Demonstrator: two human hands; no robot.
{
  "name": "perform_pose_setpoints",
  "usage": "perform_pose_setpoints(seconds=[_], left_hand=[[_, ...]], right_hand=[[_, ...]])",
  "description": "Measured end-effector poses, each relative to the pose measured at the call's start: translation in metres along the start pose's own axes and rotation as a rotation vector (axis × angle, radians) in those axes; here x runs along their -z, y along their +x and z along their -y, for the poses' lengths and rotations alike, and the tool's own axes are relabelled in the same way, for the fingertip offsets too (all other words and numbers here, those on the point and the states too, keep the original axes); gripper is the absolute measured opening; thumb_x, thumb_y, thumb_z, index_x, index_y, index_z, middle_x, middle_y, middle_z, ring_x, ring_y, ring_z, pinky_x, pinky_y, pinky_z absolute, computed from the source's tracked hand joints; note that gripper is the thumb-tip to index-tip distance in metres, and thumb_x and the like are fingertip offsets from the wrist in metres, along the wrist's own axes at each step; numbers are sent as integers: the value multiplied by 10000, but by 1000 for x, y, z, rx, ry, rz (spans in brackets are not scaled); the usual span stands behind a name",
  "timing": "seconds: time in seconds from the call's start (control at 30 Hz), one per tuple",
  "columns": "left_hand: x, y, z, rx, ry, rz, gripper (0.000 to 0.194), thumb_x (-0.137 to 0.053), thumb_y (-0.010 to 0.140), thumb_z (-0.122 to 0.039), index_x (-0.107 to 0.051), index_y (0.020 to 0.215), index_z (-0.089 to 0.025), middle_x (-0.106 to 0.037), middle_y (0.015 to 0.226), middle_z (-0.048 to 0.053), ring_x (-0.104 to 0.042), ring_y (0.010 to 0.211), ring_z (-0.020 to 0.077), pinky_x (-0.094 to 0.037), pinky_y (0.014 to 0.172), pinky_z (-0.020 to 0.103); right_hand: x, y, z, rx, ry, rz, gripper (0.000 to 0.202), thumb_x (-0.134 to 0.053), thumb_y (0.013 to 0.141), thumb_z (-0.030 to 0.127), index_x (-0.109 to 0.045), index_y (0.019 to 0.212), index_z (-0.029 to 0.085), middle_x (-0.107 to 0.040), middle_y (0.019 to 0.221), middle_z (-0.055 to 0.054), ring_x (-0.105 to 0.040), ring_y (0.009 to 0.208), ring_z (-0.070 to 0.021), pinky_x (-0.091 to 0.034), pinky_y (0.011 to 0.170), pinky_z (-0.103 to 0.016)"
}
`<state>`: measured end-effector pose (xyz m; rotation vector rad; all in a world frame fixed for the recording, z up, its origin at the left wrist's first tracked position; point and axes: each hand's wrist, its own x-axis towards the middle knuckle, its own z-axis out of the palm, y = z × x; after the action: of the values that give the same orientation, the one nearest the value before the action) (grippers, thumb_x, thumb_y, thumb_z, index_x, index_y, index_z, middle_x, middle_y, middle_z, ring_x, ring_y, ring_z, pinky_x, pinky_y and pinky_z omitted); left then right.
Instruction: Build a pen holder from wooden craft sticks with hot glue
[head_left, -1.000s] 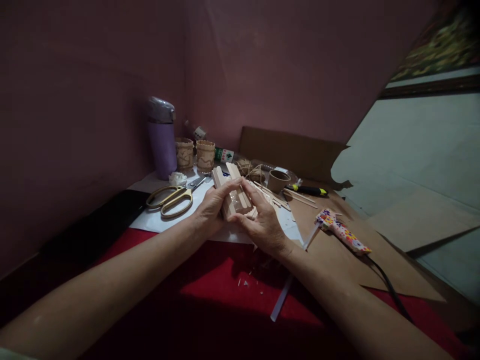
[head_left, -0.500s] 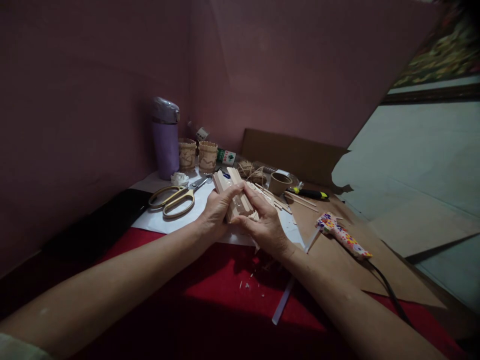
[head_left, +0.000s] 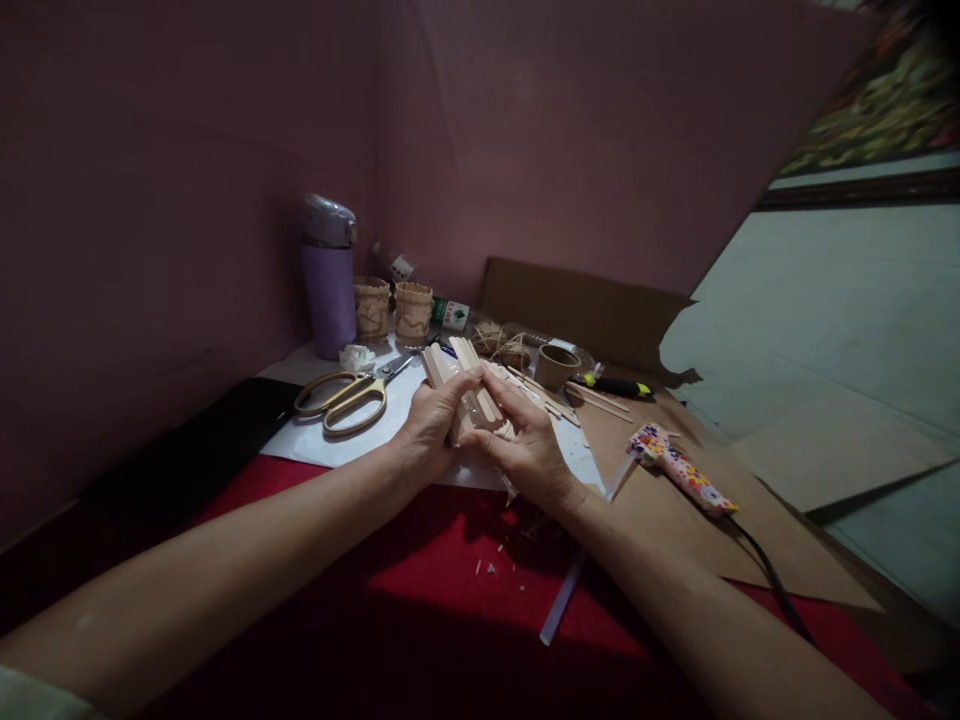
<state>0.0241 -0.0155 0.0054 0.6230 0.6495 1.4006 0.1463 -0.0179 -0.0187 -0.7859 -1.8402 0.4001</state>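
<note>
Both hands grip a clear plastic container (head_left: 469,412) with upright flat wooden craft sticks (head_left: 466,357) along its side. It tilts over the white paper. My left hand (head_left: 429,428) wraps its left side, thumb on the sticks. My right hand (head_left: 531,440) closes on the right side, its thumb low on the container. The palms and fingers hide much of it. More loose craft sticks (head_left: 600,402) lie behind my right hand. Gold-handled scissors (head_left: 355,408) rest open on the paper, left of my left hand.
Behind stand a purple bottle (head_left: 328,298), two wooden-looking cups (head_left: 412,316), twine (head_left: 501,344) and a tape roll (head_left: 557,368). A utility knife (head_left: 616,385) and a flower-patterned glue gun (head_left: 686,472) with a black cord lie right, on brown cardboard (head_left: 675,545). A glue stick (head_left: 562,605) crosses the red cloth (head_left: 420,610).
The whole view has shifted very slightly left. Both hands keep the same grip on the stick-covered container.
</note>
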Motion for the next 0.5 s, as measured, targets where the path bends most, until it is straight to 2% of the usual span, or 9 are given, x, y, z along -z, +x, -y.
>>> perform_pose_setpoints(seconds=[0.3, 0.5], left_hand=[[-1, 0, 1, 5, -7, -16, 194, -725, 699, -154, -645, 865, -91, -667, 695, 50, -619, 542, 143, -544, 521, 268], [-1, -2, 1, 5, -15, -12, 224, -735, 674, -147, -642, 873, -100, -673, 713, 43, -624, 559, 151, -565, 547, 304]], right_hand=[[0, 0, 1, -14, 5, 2, 743, -767, 703, 542, -571, 1349, 231, -603, 1350, -119, -536, 1278, -308, -397, 1101, -494], [0, 0, 0, -8, -1, -2, 736, -759, 708, 552, -579, 1343, 227, -611, 1338, -122, -544, 1267, -312, -400, 1097, -489]])
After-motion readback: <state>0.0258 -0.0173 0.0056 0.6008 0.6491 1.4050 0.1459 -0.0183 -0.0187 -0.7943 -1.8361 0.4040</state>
